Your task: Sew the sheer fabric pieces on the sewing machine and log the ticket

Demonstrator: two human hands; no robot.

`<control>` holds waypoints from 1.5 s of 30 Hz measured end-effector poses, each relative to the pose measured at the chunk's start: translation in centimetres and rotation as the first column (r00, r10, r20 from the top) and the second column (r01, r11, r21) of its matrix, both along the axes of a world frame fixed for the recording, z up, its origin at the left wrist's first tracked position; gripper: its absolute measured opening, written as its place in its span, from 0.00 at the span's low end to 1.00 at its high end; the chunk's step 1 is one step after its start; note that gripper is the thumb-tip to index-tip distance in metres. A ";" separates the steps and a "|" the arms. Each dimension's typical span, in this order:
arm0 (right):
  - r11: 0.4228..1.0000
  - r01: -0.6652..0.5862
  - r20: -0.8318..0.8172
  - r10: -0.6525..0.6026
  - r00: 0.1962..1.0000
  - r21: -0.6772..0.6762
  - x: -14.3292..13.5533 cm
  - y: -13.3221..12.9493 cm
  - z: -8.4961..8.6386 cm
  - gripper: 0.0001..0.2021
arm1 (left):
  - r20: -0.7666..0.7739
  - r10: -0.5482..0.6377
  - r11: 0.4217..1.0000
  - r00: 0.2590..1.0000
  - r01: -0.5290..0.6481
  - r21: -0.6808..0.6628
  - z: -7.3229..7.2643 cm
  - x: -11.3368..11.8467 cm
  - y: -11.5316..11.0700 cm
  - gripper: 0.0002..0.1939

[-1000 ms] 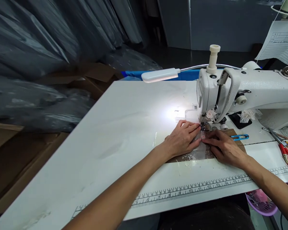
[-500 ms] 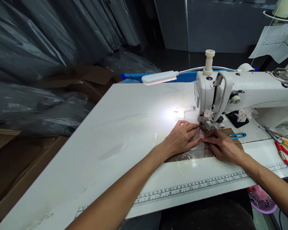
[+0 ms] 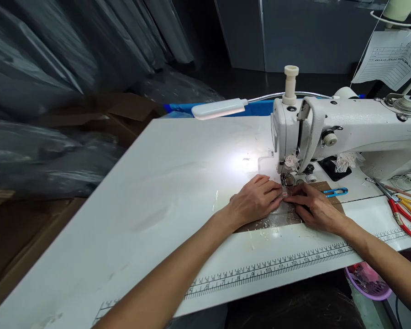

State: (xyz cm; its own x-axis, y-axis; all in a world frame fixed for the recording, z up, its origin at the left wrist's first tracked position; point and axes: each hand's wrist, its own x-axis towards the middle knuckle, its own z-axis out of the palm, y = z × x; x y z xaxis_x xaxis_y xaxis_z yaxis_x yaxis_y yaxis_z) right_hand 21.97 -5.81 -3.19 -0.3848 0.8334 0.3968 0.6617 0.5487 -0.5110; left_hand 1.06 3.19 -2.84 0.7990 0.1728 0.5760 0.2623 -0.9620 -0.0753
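The left hand (image 3: 256, 198) lay palm down, fingers close together, pressing near the foot (image 3: 283, 179); the right hand (image 3: 317, 210) reached in opposite, forefinger extended and thumb tucked lower. Whether either hand pinched anything, I could not tell. Between and partly under their fingertips lay the sheer piece (image 3: 280, 215), a small pinkish patch (image 3: 284, 194) at its upper part, probably steadied from both sides to keep it flat and lined up. Beneath both hands spread a brown sheet (image 3: 337, 204), perhaps as backing. Just beyond the right hand were blue snips (image 3: 340, 191); farther right, red scissors (image 3: 402, 217), seemingly left within reach. The machine (image 3: 359, 123) stood ahead of the hands, and a lamp (image 3: 219, 109) beyond the left one, likely angled to light the work.
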 end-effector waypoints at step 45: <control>0.991 0.017 -0.056 -0.025 0.998 -0.134 1.0 0.2 0.8 0.19 | -0.144 0.233 0.959 0.962 -0.252 -0.131 1.1 -1.2 5.3 0.14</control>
